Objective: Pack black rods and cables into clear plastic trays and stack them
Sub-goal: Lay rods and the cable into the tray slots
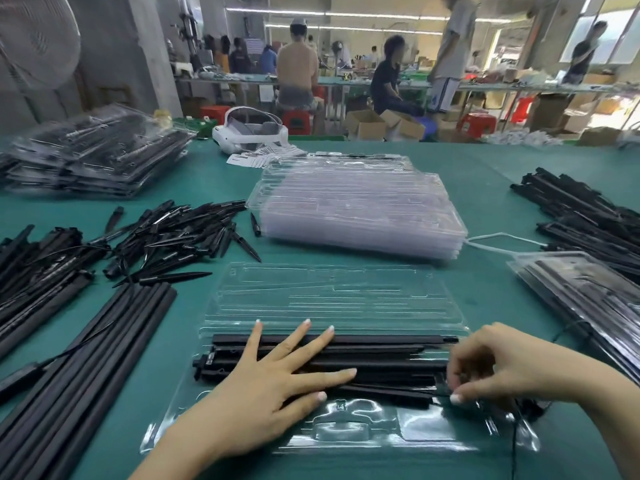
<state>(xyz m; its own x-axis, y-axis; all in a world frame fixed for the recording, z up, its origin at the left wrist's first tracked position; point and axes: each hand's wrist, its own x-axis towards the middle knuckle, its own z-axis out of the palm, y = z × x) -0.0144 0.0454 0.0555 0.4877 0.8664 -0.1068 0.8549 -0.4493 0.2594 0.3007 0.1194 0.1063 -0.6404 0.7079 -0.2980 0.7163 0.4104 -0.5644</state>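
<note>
An open clear plastic tray lies in front of me on the green table. Several black rods lie side by side in its near half. My left hand presses flat on the rods with its fingers spread. My right hand is at the rods' right end, fingers curled, pinching a thin black cable that trails off toward the near edge. A stack of empty clear trays stands behind the open tray.
Long black rods and a pile of black spikes lie at left. Packed trays are stacked at far left and at right. More black rods lie at right. A white headset sits at the back. People work beyond.
</note>
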